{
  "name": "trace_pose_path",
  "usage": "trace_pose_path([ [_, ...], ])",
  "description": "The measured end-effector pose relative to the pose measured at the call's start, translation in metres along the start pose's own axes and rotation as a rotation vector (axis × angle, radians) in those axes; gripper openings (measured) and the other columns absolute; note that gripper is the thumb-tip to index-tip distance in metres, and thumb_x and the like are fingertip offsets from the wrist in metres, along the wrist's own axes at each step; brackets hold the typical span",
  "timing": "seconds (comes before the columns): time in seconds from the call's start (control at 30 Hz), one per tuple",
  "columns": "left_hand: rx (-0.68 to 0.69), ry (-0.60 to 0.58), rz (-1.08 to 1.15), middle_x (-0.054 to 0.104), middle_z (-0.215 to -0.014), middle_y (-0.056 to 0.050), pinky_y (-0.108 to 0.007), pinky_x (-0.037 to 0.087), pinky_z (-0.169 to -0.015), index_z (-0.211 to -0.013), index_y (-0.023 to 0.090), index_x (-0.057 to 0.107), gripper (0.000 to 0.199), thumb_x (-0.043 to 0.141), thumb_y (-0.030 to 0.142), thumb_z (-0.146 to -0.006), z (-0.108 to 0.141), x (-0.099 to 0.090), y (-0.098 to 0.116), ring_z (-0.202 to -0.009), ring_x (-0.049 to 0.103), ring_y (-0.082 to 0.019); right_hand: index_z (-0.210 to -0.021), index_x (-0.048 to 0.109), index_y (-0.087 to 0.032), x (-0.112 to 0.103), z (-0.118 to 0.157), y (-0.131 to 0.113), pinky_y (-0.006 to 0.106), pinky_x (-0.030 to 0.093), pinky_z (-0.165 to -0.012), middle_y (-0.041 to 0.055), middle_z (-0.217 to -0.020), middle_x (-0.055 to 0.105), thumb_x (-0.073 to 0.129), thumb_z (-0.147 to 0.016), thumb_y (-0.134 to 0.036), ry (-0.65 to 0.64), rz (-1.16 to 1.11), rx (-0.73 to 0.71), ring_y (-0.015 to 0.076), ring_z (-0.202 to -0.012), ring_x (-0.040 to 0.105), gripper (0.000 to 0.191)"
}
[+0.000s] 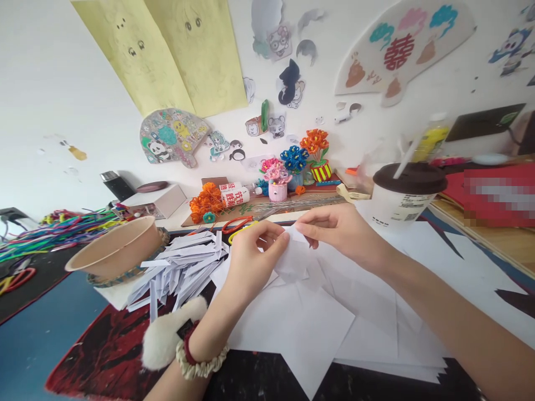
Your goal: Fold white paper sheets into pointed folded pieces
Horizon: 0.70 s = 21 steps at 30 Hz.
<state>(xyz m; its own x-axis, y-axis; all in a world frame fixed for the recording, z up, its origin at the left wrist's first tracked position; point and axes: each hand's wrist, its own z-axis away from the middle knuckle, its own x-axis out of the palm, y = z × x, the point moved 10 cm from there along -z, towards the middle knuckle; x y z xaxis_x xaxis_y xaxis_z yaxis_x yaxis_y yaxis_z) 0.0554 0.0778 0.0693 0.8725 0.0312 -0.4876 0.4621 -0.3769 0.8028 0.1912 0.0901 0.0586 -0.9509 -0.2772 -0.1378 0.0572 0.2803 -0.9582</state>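
Between my two hands a small sheet of white paper is held up by its top edge. The thumb and fingers of my left hand pinch its left side. My right hand pinches the top right, where a narrow strip seems folded over. Beneath them, loose white paper sheets lie spread and overlapping on a dark red and black mat. Left of my left hand rises a pile of folded white paper strips. My left wrist wears a cream scrunchie and a fluffy white band.
A lidded drink cup with a straw stands close behind my right arm. At left are a beige bowl, bundled pipe cleaners and scissors. Pipe-cleaner flowers line the back, with red-handled pliers before them.
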Motion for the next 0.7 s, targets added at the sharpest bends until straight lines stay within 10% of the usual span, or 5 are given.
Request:
trace_pose_path([
  [0.5,0.066,0.065,-0.174,0.067,-0.079,-0.001,-0.023,0.043,-0.060,-0.081,0.018,0.067,0.009,0.061,0.024,-0.083,0.001,-0.004,0.006,-0.068,0.055,-0.013,-0.069,0.069,-0.014,0.006,-0.001,0.026,0.027,0.056,-0.054,0.0037,-0.056,0.067,0.080,-0.067,-0.042,-0.051,-0.010,0.186,0.0176,-0.055,0.067,0.030],
  [0.7,-0.067,-0.165,0.049,0.068,-0.086,-0.005,-0.023,0.044,-0.058,-0.093,0.016,0.068,0.031,0.063,0.044,-0.082,-0.008,0.004,-0.017,-0.072,0.059,-0.015,-0.076,0.067,-0.013,-0.011,-0.001,0.034,0.026,0.055,-0.054,0.0044,-0.057,0.069,0.083,-0.064,-0.035,0.110,-0.082,0.245,0.0164,-0.054,0.067,0.030],
])
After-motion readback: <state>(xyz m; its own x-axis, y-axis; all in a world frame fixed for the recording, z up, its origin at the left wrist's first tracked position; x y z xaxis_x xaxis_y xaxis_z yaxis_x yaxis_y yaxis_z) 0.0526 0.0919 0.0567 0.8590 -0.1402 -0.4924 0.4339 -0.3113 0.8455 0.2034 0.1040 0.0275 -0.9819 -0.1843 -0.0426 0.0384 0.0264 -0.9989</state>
